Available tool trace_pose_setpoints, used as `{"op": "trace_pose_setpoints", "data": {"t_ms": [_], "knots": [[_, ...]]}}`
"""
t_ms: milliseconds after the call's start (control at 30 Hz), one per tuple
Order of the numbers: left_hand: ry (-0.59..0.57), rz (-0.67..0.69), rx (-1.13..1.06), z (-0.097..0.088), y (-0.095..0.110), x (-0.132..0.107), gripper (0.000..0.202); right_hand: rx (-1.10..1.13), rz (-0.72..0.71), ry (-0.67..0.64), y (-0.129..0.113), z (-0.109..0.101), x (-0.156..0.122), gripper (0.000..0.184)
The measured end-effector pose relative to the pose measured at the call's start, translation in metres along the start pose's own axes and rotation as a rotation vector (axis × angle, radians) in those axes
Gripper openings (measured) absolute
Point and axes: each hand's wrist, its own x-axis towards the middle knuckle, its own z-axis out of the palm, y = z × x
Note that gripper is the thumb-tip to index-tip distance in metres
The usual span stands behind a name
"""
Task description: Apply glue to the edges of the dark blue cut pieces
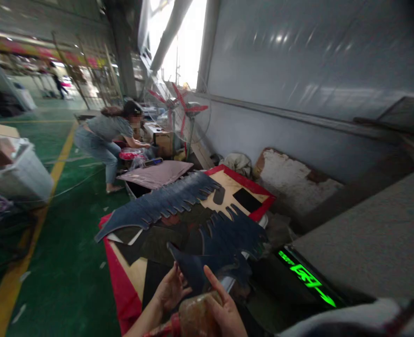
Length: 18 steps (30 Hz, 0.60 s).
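My right hand [224, 306] is wrapped round a cloudy amber bottle [198, 311] with a red neck, tipped on its side low in the view. Its index finger stretches forward over a dark blue sheet-like piece [192, 269]. My left hand [170, 288] is at the left edge of that piece, thumb up and fingers apart, with no clear grip on it. The piece belongs to a fanned row of dark blue pieces [233, 229] with toothed ends. A second such row [161, 201] lies farther back on the red-edged board [119, 281].
A black cutout [248, 200] and a small grey piece [219, 195] lie on the board. Behind stand a pinkish-grey panel [157, 173] and a fan [184, 107]. A person [105, 133] bends over beyond. A box with green lettering [308, 276] is at right.
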Motion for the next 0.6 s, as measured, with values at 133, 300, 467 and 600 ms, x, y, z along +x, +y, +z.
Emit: {"op": "trace_pose_setpoints", "data": {"t_ms": [133,300,467,600], "knots": [[0.194,0.080,-0.075,0.015,0.007,0.028,0.031,0.134,0.070,0.145,0.025,-0.017,0.006,0.104],[0.194,0.055,0.191,0.022,0.013,0.059,0.030,-0.024,0.045,0.414,0.061,-0.075,0.015,0.100],[0.203,0.026,0.289,0.032,0.000,0.123,0.028,0.022,0.106,0.569,0.084,-0.121,0.043,0.099],[0.344,0.045,0.400,0.031,-0.007,0.176,0.025,0.067,0.174,0.608,0.097,-0.144,0.074,0.101]]}}
